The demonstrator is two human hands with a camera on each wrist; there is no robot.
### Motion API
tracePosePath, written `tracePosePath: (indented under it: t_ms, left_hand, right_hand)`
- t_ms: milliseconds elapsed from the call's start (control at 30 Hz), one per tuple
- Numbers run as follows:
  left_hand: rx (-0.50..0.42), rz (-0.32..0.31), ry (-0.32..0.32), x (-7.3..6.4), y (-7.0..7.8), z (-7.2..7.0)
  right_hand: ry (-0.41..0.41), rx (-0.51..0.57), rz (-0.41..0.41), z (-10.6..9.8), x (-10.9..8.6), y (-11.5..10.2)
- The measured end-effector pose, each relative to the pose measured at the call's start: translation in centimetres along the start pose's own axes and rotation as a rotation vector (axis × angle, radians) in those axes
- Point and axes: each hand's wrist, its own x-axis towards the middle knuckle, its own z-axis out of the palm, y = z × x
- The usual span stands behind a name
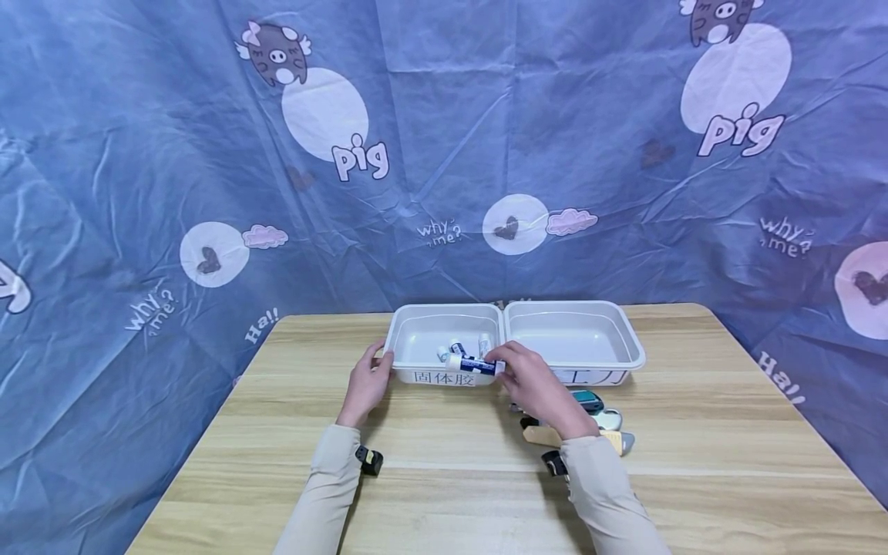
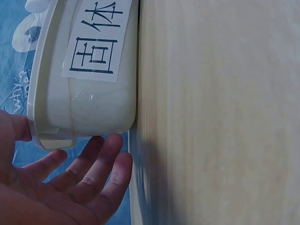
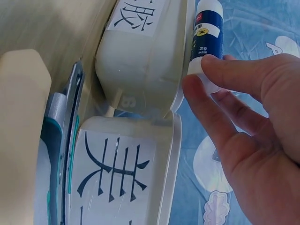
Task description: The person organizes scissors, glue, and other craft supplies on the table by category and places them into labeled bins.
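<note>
My right hand [image 1: 530, 378] pinches a blue glue stick [image 1: 474, 364] with white ends between thumb and fingers. It lies across the view above the front rim of the left white plastic bin [image 1: 409, 333]. In the right wrist view the glue stick [image 3: 208, 33] shows its blue label. My left hand [image 1: 368, 385] holds that bin's left front corner, thumb at the rim and fingers along the outside in the left wrist view. Several glue sticks [image 1: 458, 348] lie in this bin, which carries a paper label [image 1: 444, 378] with Chinese characters on its front.
A second white bin [image 1: 634, 351] stands right beside the first. In front of it several utility knives [image 1: 588, 400] lie on the wooden table [image 1: 444, 493], partly hidden by my right forearm. A blue printed cloth [image 1: 444, 154] hangs behind the table.
</note>
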Motion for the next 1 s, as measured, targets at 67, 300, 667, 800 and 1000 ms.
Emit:
tracePosePath:
  t_ms: [67, 300, 667, 800, 1000]
  left_hand:
    - [-0.001, 0.0, -0.001, -0.02, 0.0, 0.03]
    - [0.0, 0.011, 0.001, -0.02, -0.02, 0.03]
    - [0.0, 0.01, -0.003, -0.05, -0.06, 0.04]
    - [0.005, 0.015, 0.006, 0.0, -0.04, 0.06]
    - [0.026, 0.033, 0.022, 0.07, -0.11, 0.07]
  right_hand:
    - [0.006, -0.001, 0.002, -0.08, -0.06, 0.15]
    - [0.02, 0.002, 0.038, -0.44, -0.26, 0.35]
    - [0.034, -0.006, 0.115, -0.45, -0.07, 0.15]
    - [0.033, -0.007, 0.119, -0.43, 0.02, 0.16]
    - [0.043, -0.018, 0.091, -0.36, 0.04, 0.1]
